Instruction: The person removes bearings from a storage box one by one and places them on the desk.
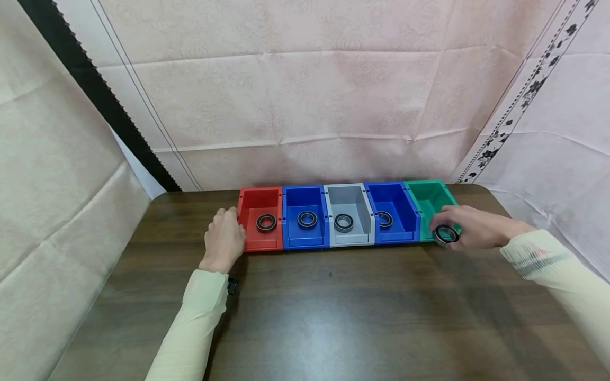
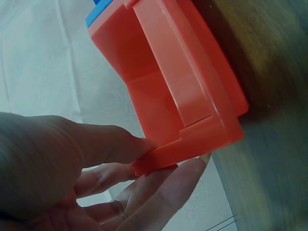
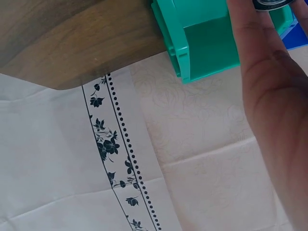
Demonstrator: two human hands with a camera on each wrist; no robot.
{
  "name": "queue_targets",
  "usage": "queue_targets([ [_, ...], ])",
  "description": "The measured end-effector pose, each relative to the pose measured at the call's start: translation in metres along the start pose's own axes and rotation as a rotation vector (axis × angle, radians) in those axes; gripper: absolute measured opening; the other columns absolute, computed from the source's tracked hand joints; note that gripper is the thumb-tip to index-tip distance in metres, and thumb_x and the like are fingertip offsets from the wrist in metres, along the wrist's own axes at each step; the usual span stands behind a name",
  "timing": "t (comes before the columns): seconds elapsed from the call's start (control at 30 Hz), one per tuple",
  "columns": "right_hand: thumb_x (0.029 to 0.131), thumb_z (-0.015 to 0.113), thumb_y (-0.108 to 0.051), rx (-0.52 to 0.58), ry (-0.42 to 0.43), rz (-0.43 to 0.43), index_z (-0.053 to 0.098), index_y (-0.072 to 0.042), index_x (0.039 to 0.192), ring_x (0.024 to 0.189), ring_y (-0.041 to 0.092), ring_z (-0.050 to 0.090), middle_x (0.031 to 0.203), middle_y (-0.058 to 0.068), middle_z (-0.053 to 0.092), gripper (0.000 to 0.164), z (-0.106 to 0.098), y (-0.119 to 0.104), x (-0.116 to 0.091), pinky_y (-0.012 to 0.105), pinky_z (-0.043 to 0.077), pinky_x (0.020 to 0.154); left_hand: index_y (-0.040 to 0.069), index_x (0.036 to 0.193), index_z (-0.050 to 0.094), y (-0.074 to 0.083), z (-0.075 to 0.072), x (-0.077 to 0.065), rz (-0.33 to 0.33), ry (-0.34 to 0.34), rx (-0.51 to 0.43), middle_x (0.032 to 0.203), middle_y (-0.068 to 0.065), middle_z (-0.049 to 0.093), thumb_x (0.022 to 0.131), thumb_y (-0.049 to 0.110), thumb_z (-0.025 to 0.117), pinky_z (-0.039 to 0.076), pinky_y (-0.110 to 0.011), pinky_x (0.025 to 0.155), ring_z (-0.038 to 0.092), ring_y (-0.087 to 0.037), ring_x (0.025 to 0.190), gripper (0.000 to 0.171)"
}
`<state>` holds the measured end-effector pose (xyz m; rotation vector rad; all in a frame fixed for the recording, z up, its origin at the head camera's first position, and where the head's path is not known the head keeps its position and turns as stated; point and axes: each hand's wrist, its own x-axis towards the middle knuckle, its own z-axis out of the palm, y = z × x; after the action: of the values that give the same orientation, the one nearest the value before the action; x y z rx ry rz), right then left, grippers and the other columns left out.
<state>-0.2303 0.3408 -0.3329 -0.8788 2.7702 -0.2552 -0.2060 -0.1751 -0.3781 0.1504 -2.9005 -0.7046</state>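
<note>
At the right end of a row of bins, my right hand [image 1: 459,225] pinches a ball bearing [image 1: 446,234] over the front of the green bin [image 1: 424,193]. Only the bearing's edge shows at the top of the right wrist view. My left hand [image 1: 224,238] grips the side wall of the red bin [image 2: 192,86], thumb inside the rim and fingers outside. One bearing [image 1: 266,223] lies in the red bin, another bearing [image 1: 307,219] in the left blue bin [image 1: 302,193]. The grey bin [image 1: 345,196] holds a bearing [image 1: 343,223]; in the right blue bin [image 1: 395,198], a bearing [image 1: 384,219] is partly hidden by the wall.
The bins stand side by side near the far edge of a dark wooden table [image 1: 324,317]. Behind them hangs a pale patterned cloth [image 1: 305,106], and more cloth covers both sides. A dark band [image 1: 232,286] circles the left wrist.
</note>
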Motion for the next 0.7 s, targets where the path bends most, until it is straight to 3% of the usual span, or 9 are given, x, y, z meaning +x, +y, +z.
queue_targets([
  [0.47, 0.077, 0.084, -0.009, 0.092, -0.010, -0.004, 0.071, -0.019, 0.114, 0.089, 0.012, 0.061, 0.110, -0.001, 0.062, 0.040, 0.018, 0.001, -0.011, 0.023, 0.057, 0.071, -0.008, 0.134, 0.056, 0.001, 0.000, 0.000, -0.015, 0.004, -0.002, 0.117, -0.027, 0.059, 0.097, 0.008, 0.063, 0.062, -0.053, 0.082, 0.065, -0.038, 0.090, 0.041],
  [0.7, 0.077, 0.084, -0.009, 0.095, -0.007, -0.037, 0.071, -0.020, 0.114, 0.092, 0.011, 0.059, 0.110, -0.003, 0.062, 0.040, 0.030, 0.004, -0.014, 0.026, 0.057, 0.073, -0.008, 0.133, 0.057, 0.000, 0.000, 0.001, 0.000, 0.001, 0.009, 0.115, -0.026, 0.059, 0.098, 0.009, 0.060, 0.062, -0.056, 0.079, 0.065, -0.039, 0.090, 0.039],
])
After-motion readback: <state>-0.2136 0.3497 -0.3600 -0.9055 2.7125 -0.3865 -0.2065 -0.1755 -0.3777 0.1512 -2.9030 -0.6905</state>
